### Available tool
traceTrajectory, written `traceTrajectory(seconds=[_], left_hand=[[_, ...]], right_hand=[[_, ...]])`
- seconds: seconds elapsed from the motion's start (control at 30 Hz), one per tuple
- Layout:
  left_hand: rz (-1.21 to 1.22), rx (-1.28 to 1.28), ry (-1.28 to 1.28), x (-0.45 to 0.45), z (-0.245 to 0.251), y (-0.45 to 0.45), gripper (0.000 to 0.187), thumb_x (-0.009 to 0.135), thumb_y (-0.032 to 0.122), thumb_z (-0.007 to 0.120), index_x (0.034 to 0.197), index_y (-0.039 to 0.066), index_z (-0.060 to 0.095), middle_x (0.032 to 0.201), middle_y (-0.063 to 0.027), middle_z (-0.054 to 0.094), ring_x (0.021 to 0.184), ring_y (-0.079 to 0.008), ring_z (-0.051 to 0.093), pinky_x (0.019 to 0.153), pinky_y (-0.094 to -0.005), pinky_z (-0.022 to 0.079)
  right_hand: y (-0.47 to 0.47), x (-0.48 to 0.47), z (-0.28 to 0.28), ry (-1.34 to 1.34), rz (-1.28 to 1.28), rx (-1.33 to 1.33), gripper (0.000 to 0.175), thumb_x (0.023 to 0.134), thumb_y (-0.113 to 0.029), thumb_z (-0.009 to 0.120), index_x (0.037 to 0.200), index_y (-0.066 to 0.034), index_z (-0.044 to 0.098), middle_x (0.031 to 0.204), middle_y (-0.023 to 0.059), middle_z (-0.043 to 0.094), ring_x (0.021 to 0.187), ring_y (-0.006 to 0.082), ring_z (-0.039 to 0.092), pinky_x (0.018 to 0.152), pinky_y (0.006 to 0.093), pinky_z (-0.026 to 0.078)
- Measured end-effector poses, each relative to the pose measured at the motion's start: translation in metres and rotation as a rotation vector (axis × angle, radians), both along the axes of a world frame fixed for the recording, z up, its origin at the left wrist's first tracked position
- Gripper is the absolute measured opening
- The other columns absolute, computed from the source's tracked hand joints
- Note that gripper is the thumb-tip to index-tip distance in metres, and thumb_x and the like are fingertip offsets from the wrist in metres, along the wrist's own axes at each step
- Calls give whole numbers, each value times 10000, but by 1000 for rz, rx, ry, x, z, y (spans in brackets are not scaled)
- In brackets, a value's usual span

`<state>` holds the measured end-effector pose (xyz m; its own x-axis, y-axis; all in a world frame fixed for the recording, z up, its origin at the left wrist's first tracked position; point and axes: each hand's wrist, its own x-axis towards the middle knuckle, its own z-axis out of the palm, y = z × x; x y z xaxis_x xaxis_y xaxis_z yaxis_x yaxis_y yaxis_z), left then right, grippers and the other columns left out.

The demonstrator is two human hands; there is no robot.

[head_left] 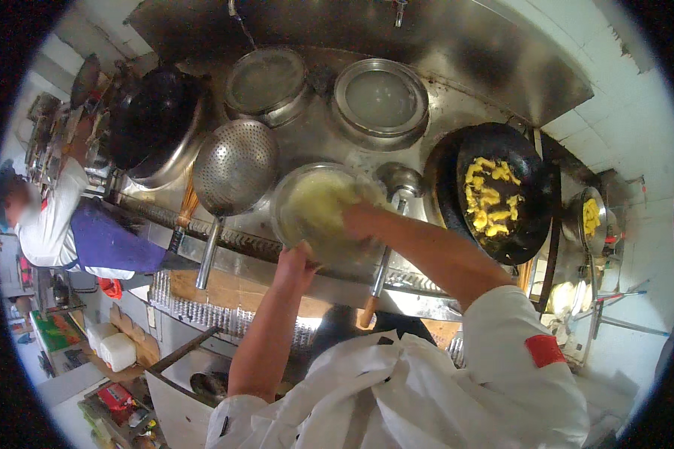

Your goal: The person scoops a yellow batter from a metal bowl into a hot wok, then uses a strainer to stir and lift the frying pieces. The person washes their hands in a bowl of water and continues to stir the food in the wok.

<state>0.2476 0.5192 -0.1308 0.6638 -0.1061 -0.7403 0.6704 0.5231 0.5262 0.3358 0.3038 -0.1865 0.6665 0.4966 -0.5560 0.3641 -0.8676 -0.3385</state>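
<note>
A round bowl with a pale yellow mixture stands before me, blurred by motion. At its near rim, my left hand grips the edge. My right hand reaches over the bowl's right side; its fingers are blurred against the mixture, so what they hold cannot be told. Just right of the bowl lies a metal ladle with a wooden handle end. Farther right, yellow pieces of food lie in a tilted black wok. A perforated metal strainer rests to the left.
Two round metal pots stand at the back of the steel stove. A dark wok and a bamboo brush are at left. A metal bowl with yellow food stands far right. Another person is at far left.
</note>
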Motion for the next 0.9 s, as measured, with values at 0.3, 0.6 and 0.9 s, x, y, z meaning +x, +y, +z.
traceTrajectory(seconds=[0.3, 0.6, 0.9], left_hand=[[-85, -134, 46, 0, 19, -1, 354, 1010, 135, 540, 1348, 31, 539, 1277, -150, 622, 1152, -347, 639, 918, -561, 576], [-109, -103, -56, 4, 5, -8, 530, 928, 389, 689, 1358, 116, 542, 1306, -117, 623, 1226, -343, 596, 1017, -567, 527], [-109, -138, 18, 9, -1, 2, 389, 1020, 162, 531, 1389, 49, 484, 1347, -151, 560, 1167, -348, 607, 920, -602, 554]], right_hand=[[65, 25, 26, -337, 10, 624, 398, 827, -194, 709, 1198, -62, 659, 1137, 192, 688, 1021, 367, 657, 885, 486, 531], [6, 27, 5, 116, 374, -401, 311, 842, -195, 692, 1132, -84, 715, 1142, 116, 710, 1023, 320, 689, 894, 474, 547], [59, 12, 36, -331, -262, 507, 339, 840, -161, 632, 1142, -22, 702, 1127, 218, 681, 1040, 384, 669, 962, 495, 524]])
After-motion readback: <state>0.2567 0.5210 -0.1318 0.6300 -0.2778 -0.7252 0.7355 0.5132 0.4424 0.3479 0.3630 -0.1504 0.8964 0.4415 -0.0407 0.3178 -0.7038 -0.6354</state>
